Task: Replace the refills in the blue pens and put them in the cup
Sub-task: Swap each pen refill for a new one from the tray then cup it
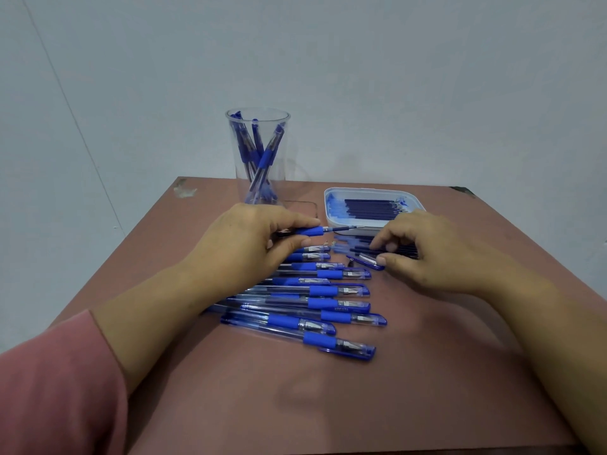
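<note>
My left hand grips a blue pen barrel with its refill sticking out to the right. My right hand hovers with curled fingers over a loose pile of dark refills; its thumb and fingertips touch a blue pen cap lying on the table. A row of several capped blue pens lies in front of both hands. A clear cup at the back holds several blue pens.
A white tray with dark refills stands at the back right of the brown table. A thin clear outline of a lid lies beside the cup. A grey wall stands behind the table.
</note>
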Demonstrator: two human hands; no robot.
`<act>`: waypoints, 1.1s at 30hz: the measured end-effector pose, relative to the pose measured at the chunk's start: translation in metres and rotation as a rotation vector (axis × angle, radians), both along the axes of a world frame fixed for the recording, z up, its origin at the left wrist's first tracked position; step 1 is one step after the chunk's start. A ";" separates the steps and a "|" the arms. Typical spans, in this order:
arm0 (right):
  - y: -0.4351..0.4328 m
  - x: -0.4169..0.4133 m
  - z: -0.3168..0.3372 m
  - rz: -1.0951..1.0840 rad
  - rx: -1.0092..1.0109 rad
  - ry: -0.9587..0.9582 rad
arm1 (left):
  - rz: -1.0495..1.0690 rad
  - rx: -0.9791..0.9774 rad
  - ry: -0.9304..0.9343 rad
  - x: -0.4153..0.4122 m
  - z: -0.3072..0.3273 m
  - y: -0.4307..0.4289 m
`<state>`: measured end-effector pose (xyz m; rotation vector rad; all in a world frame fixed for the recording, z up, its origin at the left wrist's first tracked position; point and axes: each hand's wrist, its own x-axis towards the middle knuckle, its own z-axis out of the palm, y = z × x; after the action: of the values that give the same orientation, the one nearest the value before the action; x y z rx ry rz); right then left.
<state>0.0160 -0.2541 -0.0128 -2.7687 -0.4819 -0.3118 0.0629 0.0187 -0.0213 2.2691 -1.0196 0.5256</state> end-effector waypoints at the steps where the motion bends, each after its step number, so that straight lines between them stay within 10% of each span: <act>1: 0.000 -0.001 -0.001 0.004 -0.007 0.016 | -0.001 -0.003 0.010 0.000 -0.001 0.000; 33: 0.017 -0.009 0.003 0.125 0.385 -0.128 | -0.026 0.025 0.101 -0.005 -0.001 -0.003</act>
<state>0.0073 -0.2369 -0.0097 -2.3448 -0.5582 -0.4970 0.0584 0.0162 -0.0219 2.2760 -1.0090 0.3851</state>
